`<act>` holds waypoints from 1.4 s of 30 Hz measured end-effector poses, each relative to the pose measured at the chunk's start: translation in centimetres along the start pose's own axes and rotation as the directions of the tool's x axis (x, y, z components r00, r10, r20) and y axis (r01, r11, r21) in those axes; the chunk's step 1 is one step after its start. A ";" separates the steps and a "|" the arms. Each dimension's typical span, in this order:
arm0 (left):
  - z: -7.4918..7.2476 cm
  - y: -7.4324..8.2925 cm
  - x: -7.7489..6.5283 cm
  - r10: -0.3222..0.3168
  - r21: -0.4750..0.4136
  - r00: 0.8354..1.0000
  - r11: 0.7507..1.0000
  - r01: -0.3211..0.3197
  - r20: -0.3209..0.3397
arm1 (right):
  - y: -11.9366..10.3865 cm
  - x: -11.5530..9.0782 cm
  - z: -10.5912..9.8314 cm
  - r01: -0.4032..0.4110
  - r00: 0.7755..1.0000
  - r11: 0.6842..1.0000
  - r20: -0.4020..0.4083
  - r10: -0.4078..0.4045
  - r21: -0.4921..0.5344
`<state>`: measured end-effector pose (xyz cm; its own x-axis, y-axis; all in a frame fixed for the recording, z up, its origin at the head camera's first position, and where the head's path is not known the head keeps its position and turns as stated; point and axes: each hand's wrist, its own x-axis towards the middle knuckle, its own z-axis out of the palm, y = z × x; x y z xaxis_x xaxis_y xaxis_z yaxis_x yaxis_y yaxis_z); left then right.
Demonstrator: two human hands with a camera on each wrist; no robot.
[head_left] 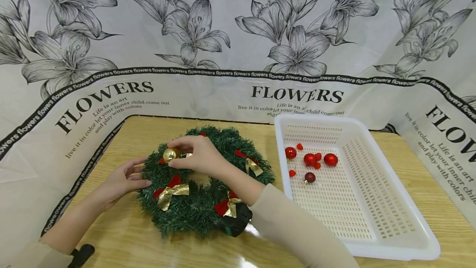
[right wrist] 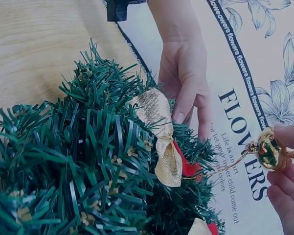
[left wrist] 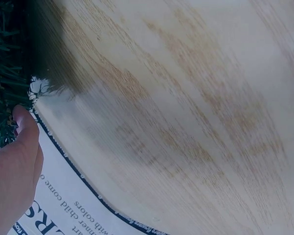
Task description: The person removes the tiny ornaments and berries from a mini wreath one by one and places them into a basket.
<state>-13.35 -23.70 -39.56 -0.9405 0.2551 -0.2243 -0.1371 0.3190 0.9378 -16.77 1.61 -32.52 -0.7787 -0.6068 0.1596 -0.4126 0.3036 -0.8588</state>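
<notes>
A green tinsel wreath (head_left: 201, 214) with red and gold bows lies on the table. My right hand (head_left: 198, 154) is over its upper left part, pinching a shiny gold ball ornament (head_left: 170, 154) between thumb and fingers. From the ball's cap in the right wrist view, a thin gold cord (right wrist: 225, 169) stretches to the wreath beside a gold bow (right wrist: 169, 161) with red beneath. My left hand (head_left: 120, 181) holds the wreath's left edge, its thumb and fingertips at the greenery. In the left wrist view, fingers (left wrist: 27, 129) meet the green strands.
To the right stands a white plastic basket (head_left: 394, 189) containing several red balls (head_left: 330, 159), a dark red ball (head_left: 310, 177) and small red pieces. A black object (head_left: 236, 220) sits at the wreath's lower right edge. Flower-printed cloth (head_left: 208, 94) hangs behind the wooden table (head_left: 126, 235).
</notes>
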 end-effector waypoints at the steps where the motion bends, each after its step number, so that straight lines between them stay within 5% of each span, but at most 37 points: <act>1: 0.0 0.0 0.0 -0.001 0.000 1.000 1.000 0.001 0.000 | 0.0 -0.1 -0.1 0.002 1.000 1.000 0.002 -0.002 0.002; 42: 0.0 0.1 0.2 -0.005 0.004 1.000 1.000 0.005 0.003 | -0.9 -2.8 -4.8 0.055 0.998 0.998 -0.010 -0.055 -0.012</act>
<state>-13.58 -23.62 -39.46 -0.9388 0.2565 -0.2298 -0.1404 0.3242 0.9355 -16.51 6.56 -29.80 -0.7594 -0.6153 0.2113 -0.4604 0.2787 -0.8428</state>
